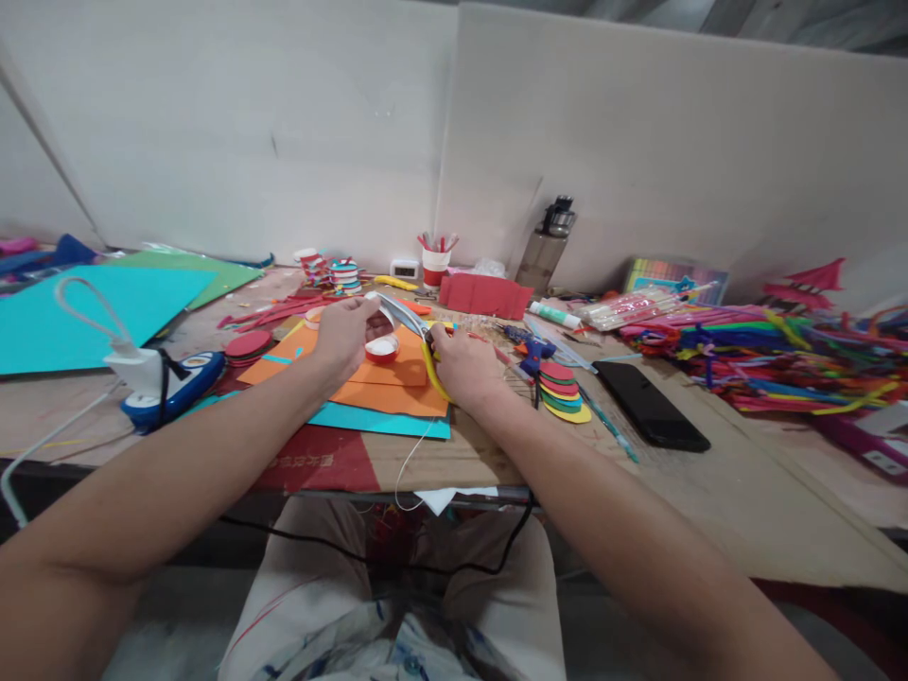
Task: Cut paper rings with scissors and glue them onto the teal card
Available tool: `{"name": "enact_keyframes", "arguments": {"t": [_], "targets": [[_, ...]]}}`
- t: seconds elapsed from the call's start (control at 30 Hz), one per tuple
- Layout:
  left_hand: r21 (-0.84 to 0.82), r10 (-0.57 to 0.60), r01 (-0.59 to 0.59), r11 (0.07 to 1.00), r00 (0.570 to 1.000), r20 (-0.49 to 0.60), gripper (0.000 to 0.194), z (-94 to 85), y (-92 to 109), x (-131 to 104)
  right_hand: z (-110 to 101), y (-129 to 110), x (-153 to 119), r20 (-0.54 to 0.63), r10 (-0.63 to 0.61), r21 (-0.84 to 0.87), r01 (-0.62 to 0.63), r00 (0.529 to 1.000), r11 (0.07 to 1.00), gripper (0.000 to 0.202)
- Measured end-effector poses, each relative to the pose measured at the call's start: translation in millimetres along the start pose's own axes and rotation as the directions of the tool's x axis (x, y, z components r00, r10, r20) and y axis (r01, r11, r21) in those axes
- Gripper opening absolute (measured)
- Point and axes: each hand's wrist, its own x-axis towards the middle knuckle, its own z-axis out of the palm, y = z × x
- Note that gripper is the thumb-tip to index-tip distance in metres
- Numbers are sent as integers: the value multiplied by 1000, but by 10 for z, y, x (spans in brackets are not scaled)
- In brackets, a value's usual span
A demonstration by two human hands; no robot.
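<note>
Left hand (pixel 347 333): pinching one white piece (pixel 384 315), its shape hard to make out
Right hand (pixel 469 365): gripping one pair of scissors (pixel 406 316), handles partly covered
Blades: beside the white piece, above orange sheets (pixel 387 400); contact unclear
Phone (pixel 651 405): one, on the desk (pixel 49 409)

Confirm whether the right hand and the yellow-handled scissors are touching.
Touching. The head view shows the right hand at the handle end of the scissors, its fingers closed around the grip, with the yellow handle curving down against the hand.
</note>
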Motion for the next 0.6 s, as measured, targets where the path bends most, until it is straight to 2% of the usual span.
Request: {"name": "enact_keyframes", "arguments": {"t": [0.23, 0.47, 0.6], "targets": [[29, 7, -7, 1000, 1000, 1, 13, 12, 29, -31, -31, 24, 1, 17, -44, 7, 44, 999, 999, 36], [136, 110, -110, 985, 994, 11, 15, -5, -10, -5, -67, 24, -5, 22, -43, 34, 42, 999, 999, 31], [134, 128, -129, 983, 992, 16, 14, -16, -28, 11, -84, 31, -15, 24, -37, 50, 36, 999, 998, 30]]}}
